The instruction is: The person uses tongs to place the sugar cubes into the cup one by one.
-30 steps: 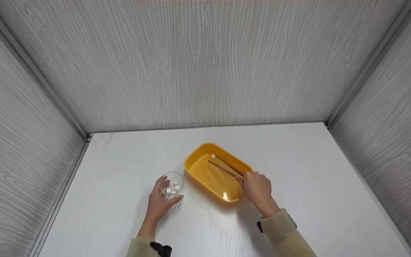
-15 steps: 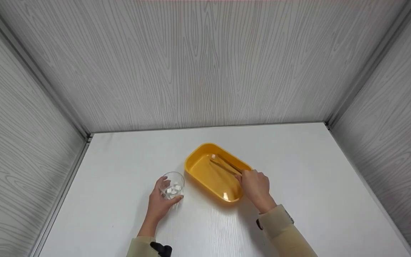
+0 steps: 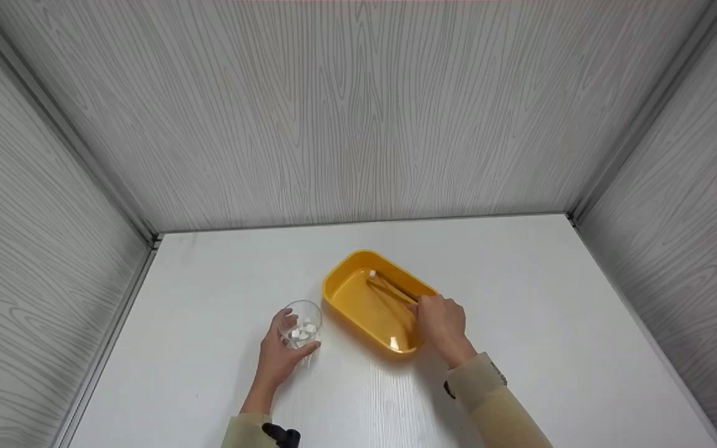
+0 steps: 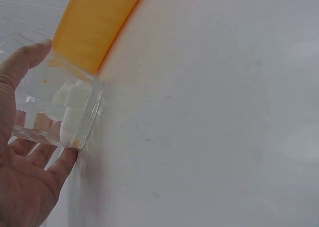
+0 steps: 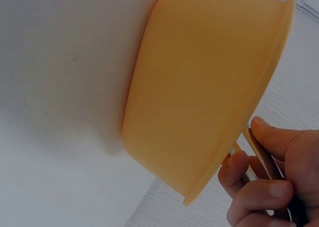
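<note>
My left hand [image 3: 277, 357] holds a clear drinking glass [image 3: 301, 307] at the table's middle, thumb on the near side and fingers round the far side. Several small white cubes [image 4: 75, 107] lie at its bottom. My right hand [image 3: 442, 325] grips long metal tweezers [image 3: 401, 290] over the right edge of a yellow tray [image 3: 356, 324]. Their tips reach down into the tray's far-left part, at a single white cube [image 3: 372, 274]; whether they touch it is too small to tell. In the right wrist view, thumb and fingers [image 5: 261, 194] press the tweezers' arms, and the tray wall hides the tips.
A white table [image 3: 221, 280] bears the tray and the glass, which stand close together. Grey wood-grain panels [image 3: 358, 124] rise behind the table and on both sides. A dark strap piece [image 3: 281, 434] sits at the left cuff.
My right hand has moved slightly left and forward, and the tweezers' arms look closer together around the cube. The left hand, glass and tray have stayed in place.
</note>
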